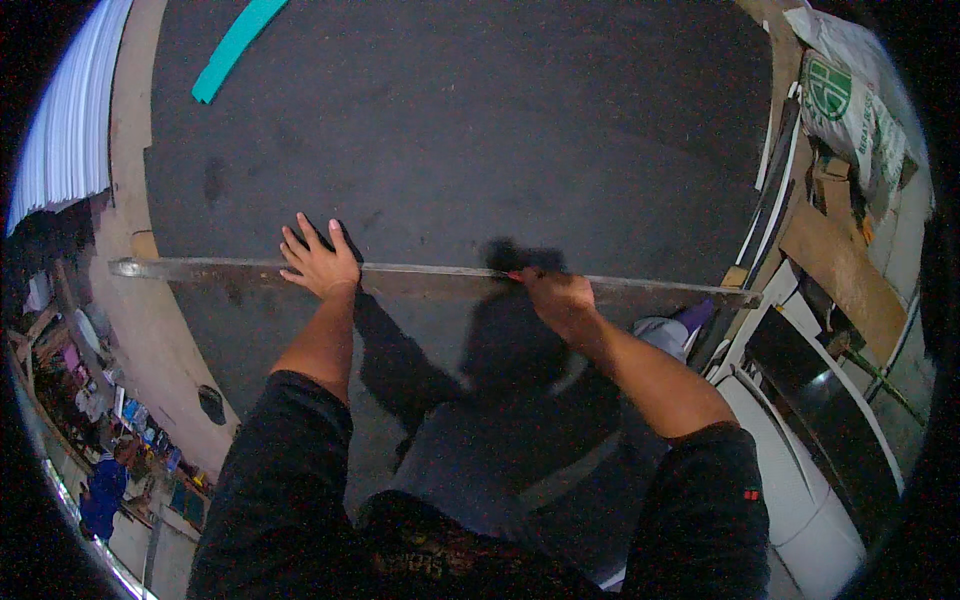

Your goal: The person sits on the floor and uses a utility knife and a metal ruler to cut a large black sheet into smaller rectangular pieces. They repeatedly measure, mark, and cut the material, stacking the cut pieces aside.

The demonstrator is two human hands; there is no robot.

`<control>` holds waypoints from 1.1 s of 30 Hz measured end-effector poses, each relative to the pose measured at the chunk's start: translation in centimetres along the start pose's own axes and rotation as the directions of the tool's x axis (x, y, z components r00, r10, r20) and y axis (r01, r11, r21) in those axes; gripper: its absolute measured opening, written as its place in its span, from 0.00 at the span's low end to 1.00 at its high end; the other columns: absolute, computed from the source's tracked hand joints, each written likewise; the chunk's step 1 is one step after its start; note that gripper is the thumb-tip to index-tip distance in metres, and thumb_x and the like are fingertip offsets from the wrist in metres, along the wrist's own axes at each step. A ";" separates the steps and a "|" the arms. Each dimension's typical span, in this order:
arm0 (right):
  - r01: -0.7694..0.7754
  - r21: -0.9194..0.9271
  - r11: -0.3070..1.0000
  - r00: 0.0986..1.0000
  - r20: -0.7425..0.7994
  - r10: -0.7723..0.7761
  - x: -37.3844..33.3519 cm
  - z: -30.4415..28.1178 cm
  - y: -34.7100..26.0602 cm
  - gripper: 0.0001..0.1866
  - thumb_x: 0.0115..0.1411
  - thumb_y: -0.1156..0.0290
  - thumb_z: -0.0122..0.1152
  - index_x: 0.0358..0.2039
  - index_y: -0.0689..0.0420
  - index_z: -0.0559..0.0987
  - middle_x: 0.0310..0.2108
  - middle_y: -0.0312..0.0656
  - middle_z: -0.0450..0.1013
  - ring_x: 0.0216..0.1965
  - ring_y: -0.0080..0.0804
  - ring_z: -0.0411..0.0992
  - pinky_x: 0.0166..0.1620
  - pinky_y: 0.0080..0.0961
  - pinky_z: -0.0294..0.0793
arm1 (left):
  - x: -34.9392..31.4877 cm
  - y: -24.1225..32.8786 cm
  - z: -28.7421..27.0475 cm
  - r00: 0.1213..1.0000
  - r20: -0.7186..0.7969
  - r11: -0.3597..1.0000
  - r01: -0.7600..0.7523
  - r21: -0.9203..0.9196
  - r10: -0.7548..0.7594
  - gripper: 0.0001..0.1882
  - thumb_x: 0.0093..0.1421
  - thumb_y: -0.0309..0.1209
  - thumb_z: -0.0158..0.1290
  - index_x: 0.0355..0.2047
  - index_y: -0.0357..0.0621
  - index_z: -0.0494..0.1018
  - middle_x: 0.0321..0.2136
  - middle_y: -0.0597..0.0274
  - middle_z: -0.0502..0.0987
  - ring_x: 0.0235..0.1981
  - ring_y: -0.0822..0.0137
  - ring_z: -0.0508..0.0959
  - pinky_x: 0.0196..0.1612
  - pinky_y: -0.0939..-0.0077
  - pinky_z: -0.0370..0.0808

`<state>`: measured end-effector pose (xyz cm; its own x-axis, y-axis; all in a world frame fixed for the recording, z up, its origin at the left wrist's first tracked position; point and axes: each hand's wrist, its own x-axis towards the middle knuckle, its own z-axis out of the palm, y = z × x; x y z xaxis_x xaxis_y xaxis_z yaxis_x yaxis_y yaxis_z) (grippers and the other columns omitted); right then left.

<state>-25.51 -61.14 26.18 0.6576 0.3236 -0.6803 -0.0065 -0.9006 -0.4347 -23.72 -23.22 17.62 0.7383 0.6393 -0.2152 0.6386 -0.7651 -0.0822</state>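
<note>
A long, worn straight bar (430, 283) lies crosswise over a large dark grey sheet (450, 140). My left hand (325, 265) presses flat on the bar, left of its middle, with fingers spread past its far edge onto the sheet. At the far edge, right of the middle, my right hand (560, 300) is closed on a thin red pen-like thing (515, 275). Its red end touches or nearly touches the bar's edge; the rest is hidden in my fingers. Shadows of my arms and head fall over the near part of the sheet.
A teal strip (235, 55) lies at the far left of the sheet. White corrugated panels (70, 110) stand far left. On the right are a white sack (860, 110), brown boards (845, 270) and dark and white panels (810, 385). A person in blue (103, 495) is at lower left.
</note>
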 end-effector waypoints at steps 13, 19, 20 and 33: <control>0.028 -0.312 0.950 0.976 0.215 0.042 31.1 21.8 -27.3 0.12 0.65 0.71 0.56 0.48 0.56 0.77 0.36 0.48 0.84 0.38 0.46 0.85 0.36 0.47 0.84 | 34.7 -29.1 20.1 0.994 -0.104 0.999 -0.020 -0.032 0.016 0.36 0.72 0.62 0.37 0.75 0.66 0.54 0.75 0.55 0.52 0.75 0.47 0.52 0.72 0.28 0.40; 0.043 -0.480 0.876 0.974 0.215 0.070 35.7 24.9 -29.4 0.16 0.68 0.68 0.52 0.54 0.56 0.72 0.35 0.47 0.84 0.35 0.47 0.85 0.33 0.47 0.84 | 44.2 -36.7 25.5 0.993 -0.115 1.000 -0.012 -0.028 0.009 0.35 0.72 0.62 0.36 0.74 0.67 0.57 0.75 0.55 0.54 0.75 0.49 0.53 0.71 0.27 0.42; 0.037 -0.493 0.870 0.971 0.222 0.084 35.5 24.8 -28.7 0.16 0.68 0.68 0.52 0.55 0.56 0.72 0.35 0.47 0.84 0.35 0.47 0.85 0.33 0.47 0.84 | 44.3 -37.0 25.7 0.992 -0.123 0.999 -0.018 -0.027 0.015 0.35 0.72 0.63 0.36 0.74 0.67 0.58 0.75 0.56 0.54 0.75 0.50 0.53 0.71 0.27 0.42; -0.008 -0.423 0.906 0.991 0.118 0.064 27.0 20.3 -10.3 0.13 0.68 0.69 0.50 0.52 0.55 0.73 0.36 0.46 0.83 0.35 0.48 0.84 0.34 0.46 0.83 | 47.5 -42.5 30.3 0.955 -0.190 0.974 -0.225 0.026 0.226 0.34 0.73 0.64 0.33 0.74 0.68 0.59 0.74 0.59 0.58 0.73 0.54 0.59 0.68 0.25 0.45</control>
<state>-22.95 -37.20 0.33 0.5622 0.2977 -0.7716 0.3074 -0.9414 -0.1392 -22.36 37.39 -18.57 0.8910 0.4523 -0.0392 0.4500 -0.8913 -0.0564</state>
